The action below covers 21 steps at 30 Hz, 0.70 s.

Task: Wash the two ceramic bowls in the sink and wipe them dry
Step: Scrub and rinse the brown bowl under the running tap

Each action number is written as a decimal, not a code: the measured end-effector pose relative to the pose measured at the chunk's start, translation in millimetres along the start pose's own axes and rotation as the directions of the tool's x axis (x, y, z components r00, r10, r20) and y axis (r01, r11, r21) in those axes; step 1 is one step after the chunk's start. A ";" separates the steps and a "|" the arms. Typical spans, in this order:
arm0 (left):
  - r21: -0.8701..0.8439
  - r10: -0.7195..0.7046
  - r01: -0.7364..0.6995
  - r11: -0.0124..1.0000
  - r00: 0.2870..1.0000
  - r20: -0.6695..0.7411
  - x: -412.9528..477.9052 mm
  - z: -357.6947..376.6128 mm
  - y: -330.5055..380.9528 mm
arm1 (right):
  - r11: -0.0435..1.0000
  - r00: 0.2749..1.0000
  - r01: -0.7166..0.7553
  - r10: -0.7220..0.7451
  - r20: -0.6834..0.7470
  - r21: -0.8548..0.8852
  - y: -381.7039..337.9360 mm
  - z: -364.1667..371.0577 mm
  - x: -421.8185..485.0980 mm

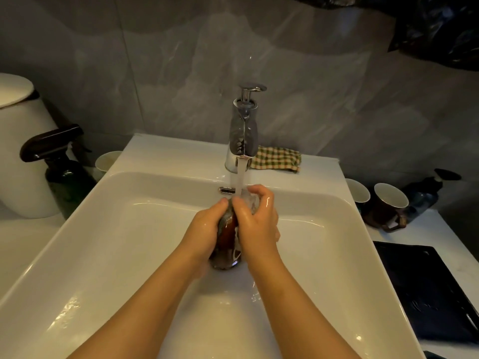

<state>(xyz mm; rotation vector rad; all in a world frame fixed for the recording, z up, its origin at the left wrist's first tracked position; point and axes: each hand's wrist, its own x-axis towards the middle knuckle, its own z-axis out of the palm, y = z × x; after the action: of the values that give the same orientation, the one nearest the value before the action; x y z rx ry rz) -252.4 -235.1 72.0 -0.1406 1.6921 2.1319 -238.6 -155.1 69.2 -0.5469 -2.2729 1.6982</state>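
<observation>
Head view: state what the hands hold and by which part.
Both hold one dark brown bowl, on edge under the running tap. Left hand grips its left side, right hand its right side, fingers curled over the upper rim.

The bowl (228, 229) I'm holding is glazed ceramic, dark brown and glossy with water. My left hand (204, 226) and right hand (255, 218) shine wet. The sink (103, 229) is smooth, glossy white. At twelve o'clock the faucet (242, 141) is mirror-polished metal. At one o'clock a checked cloth (278, 159) looks woven and matt. At ten o'clock the spray bottle (67, 182) is dark, shiny green. The wall tiles (181, 73) have a marbled grey sheen.
</observation>
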 end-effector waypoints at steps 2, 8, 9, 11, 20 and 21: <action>-0.049 -0.025 0.024 0.999 1.000 -0.013 0.1 1.6 0.9 | 0.990 0.988 -0.139 0.141 0.056 -0.038 3.7 -0.7 3.9; -0.152 -0.101 0.083 0.985 0.988 -0.115 1.7 3.5 2.2 | 0.907 0.934 -0.331 0.354 -0.046 0.259 5.7 -14.8 10.1; -0.164 -0.112 0.091 0.982 0.986 -0.125 2.4 3.0 1.7 | 0.892 0.929 -0.318 0.361 -0.083 0.321 6.8 -19.6 14.1; -0.166 -0.131 0.108 0.980 0.982 -0.136 4.4 1.4 0.2 | 0.845 0.932 -0.304 0.359 -0.046 0.440 8.4 -27.1 19.2; -0.305 -0.186 0.107 0.946 0.953 -0.241 5.0 -6.4 3.7 | 0.962 0.927 -0.235 0.179 0.329 0.138 12.9 -14.1 -2.2; -0.311 -0.184 0.103 0.945 0.952 -0.245 4.3 -6.2 4.5 | 0.980 0.945 -0.184 0.156 0.289 0.072 16.4 -14.1 -0.7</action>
<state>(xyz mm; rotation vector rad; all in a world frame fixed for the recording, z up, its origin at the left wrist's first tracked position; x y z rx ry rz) -259.0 -240.6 73.0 -0.6522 1.4330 2.3213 -229.7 -139.1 57.6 -0.5228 -2.3730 2.0796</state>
